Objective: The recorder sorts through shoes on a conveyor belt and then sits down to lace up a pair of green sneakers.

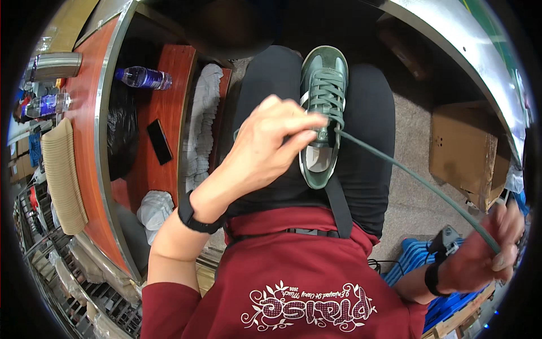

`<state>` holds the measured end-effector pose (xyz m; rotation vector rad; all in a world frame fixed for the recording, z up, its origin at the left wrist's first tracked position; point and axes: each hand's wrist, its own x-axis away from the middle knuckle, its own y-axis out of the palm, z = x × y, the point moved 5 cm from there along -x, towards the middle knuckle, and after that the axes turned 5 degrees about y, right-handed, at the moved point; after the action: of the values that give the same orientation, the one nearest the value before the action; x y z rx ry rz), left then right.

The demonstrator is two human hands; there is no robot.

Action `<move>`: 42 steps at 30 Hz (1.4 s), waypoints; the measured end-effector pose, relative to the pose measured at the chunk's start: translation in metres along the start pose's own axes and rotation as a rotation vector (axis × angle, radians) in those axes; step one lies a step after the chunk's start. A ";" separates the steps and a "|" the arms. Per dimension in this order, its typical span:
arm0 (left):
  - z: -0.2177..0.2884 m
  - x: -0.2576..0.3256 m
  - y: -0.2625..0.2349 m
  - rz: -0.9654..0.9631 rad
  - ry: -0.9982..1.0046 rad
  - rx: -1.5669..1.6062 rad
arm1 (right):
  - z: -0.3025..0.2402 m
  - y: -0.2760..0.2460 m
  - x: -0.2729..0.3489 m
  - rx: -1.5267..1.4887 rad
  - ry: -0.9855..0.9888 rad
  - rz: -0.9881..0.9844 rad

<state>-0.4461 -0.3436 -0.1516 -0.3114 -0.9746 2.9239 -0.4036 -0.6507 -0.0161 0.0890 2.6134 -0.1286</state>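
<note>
A green lace-up shoe (319, 176) rests on my lap between my thighs, toe pointing away from me. Its laces (328, 90) run criss-cross over the tongue. My left hand (272, 138) is at the shoe's opening, thumb and forefinger pinched together beside the tongue; what they hold is hidden. Far out to the right, my right hand (490, 248) grips a long green shoelace (415, 174). That lace is stretched taut from an upper eyelet on the shoe's right side. A dark strap (337, 206) lies beneath the heel.
At left, a reddish wooden bench (90, 121) and shelf carry a water bottle (144, 78), a black phone (160, 141) and white cloth (202, 118). A cardboard box (460, 150) stands on the floor at right, with blue plastic (409, 257) below my right arm.
</note>
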 end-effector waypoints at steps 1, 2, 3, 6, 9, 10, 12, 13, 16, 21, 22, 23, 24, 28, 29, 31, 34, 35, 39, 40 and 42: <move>-0.001 0.011 -0.001 -0.022 -0.066 0.080 | 0.014 0.017 -0.004 -0.476 0.217 0.149; -0.005 0.017 -0.002 -0.023 -0.096 0.016 | 0.025 0.017 -0.006 -0.729 0.432 -0.078; -0.010 0.023 -0.001 -0.026 -0.125 -0.047 | 0.032 0.018 -0.002 -0.971 0.650 -0.314; -0.020 0.032 0.007 0.110 -0.165 -0.138 | 0.072 0.066 0.028 -0.574 0.695 -0.322; -0.021 0.028 0.011 0.182 -0.033 -0.381 | 0.087 0.130 0.054 0.193 0.411 -0.705; -0.024 0.028 0.011 0.205 -0.039 -0.372 | 0.091 0.142 0.062 0.279 0.370 -0.754; -0.023 0.022 0.010 0.269 0.000 -0.355 | 0.094 0.159 0.069 0.524 0.246 -0.836; -0.022 0.020 0.009 0.329 0.047 -0.335 | 0.100 0.165 0.077 0.581 0.153 -0.825; -0.024 0.019 0.010 0.336 0.035 -0.301 | 0.114 0.174 0.089 0.638 0.082 -0.826; -0.024 0.019 0.017 0.345 0.006 -0.330 | 0.118 0.182 0.095 0.712 0.015 -0.794; -0.025 0.018 0.020 0.346 0.006 -0.328 | 0.119 0.184 0.096 0.714 0.015 -0.795; -0.026 0.017 0.023 0.346 0.015 -0.292 | 0.119 0.185 0.097 0.707 0.008 -0.775; -0.026 0.016 0.025 0.345 0.024 -0.256 | 0.120 0.185 0.098 0.700 0.000 -0.755; -0.024 0.020 0.026 0.395 -0.001 -0.168 | 0.121 0.186 0.101 0.707 -0.018 -0.737; -0.022 0.020 0.029 0.392 0.004 -0.165 | 0.119 0.189 0.101 0.749 -0.051 -0.717; -0.017 0.021 0.033 0.410 0.025 -0.123 | 0.120 0.193 0.101 0.796 -0.081 -0.692; -0.020 0.011 0.028 0.225 0.070 -0.416 | 0.124 0.199 0.103 0.938 -0.059 -0.821; -0.019 0.006 0.025 0.212 0.097 -0.569 | 0.122 0.196 0.099 0.942 -0.058 -0.815; -0.020 0.004 0.017 0.174 0.094 -0.557 | 0.111 0.173 0.078 0.396 0.467 -1.039; -0.020 0.008 0.014 0.173 0.063 -0.454 | 0.112 0.154 0.078 0.056 0.847 -0.953; -0.019 0.015 0.009 0.214 0.038 -0.448 | 0.082 0.111 0.040 -0.037 0.891 -0.602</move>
<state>-0.4568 -0.3383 -0.1748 -0.5125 -1.6834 2.8298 -0.3877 -0.5474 -0.1155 -0.8414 3.4295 -0.3045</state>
